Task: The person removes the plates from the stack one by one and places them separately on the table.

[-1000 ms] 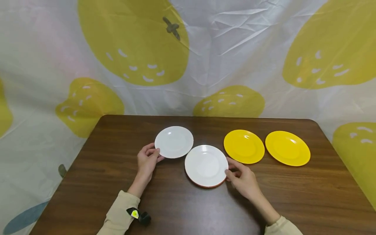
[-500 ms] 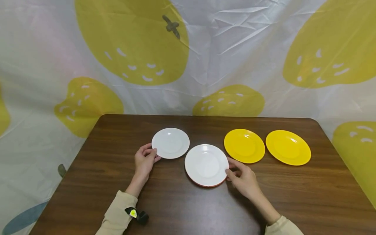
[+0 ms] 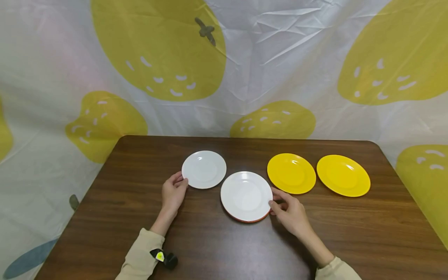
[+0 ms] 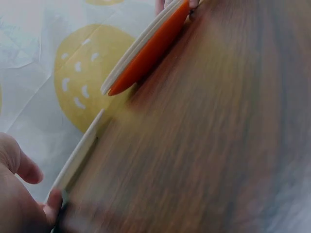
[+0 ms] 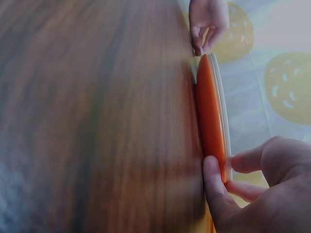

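A white plate (image 3: 204, 169) lies at the back left of the table. My left hand (image 3: 174, 191) is at its left rim; in the left wrist view the thumb (image 4: 30, 171) is lifted away from the plate and the fingertips are low by the table. At the middle, my right hand (image 3: 291, 212) pinches the right rim of a small stack, with a white plate (image 3: 246, 196) on top and an orange plate (image 5: 210, 109) beneath. In the right wrist view its thumb presses the white rim while fingers reach beneath the orange underside.
Two yellow plates (image 3: 291, 174) lie side by side at the back right of the brown wooden table (image 3: 378, 233). The nearer one is close to the right hand's fingertips. A fruit-patterned curtain (image 3: 245, 70) hangs behind the table.
The left hand has drawn its white plate left, leaving a wider gap to the stack. Fewer left fingertips now show under the rim. The right hand and stack have stayed still.
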A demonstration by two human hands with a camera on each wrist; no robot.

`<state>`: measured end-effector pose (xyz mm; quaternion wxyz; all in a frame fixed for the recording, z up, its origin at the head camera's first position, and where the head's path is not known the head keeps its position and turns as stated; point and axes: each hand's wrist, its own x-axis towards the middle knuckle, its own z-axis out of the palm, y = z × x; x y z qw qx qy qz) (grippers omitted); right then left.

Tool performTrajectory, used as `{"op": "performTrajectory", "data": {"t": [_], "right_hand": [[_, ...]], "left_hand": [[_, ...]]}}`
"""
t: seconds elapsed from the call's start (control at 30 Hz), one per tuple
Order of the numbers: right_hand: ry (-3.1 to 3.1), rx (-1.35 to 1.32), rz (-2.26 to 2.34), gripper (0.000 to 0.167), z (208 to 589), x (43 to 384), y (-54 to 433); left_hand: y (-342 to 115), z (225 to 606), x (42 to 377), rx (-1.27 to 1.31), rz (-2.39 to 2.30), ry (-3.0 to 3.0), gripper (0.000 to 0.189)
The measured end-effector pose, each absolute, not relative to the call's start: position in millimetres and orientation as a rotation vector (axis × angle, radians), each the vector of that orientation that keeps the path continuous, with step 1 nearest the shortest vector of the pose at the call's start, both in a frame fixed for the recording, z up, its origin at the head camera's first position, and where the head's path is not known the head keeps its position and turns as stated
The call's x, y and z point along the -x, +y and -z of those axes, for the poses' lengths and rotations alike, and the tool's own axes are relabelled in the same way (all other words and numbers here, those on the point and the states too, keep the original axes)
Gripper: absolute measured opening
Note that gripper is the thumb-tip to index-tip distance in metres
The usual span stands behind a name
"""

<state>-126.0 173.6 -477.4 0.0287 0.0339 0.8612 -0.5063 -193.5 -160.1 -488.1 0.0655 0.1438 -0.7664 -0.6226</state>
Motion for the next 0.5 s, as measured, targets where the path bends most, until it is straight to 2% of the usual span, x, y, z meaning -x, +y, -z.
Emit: {"op": "performTrajectory", "data": {"t": [0.5], "right_hand": [[2.662,-0.081,1.625,0.042,478.5,126.1,171.8]], "left_hand": [[-160.9,486.3,188.6,-0.398,1.752,-2.329,0.038]]}}
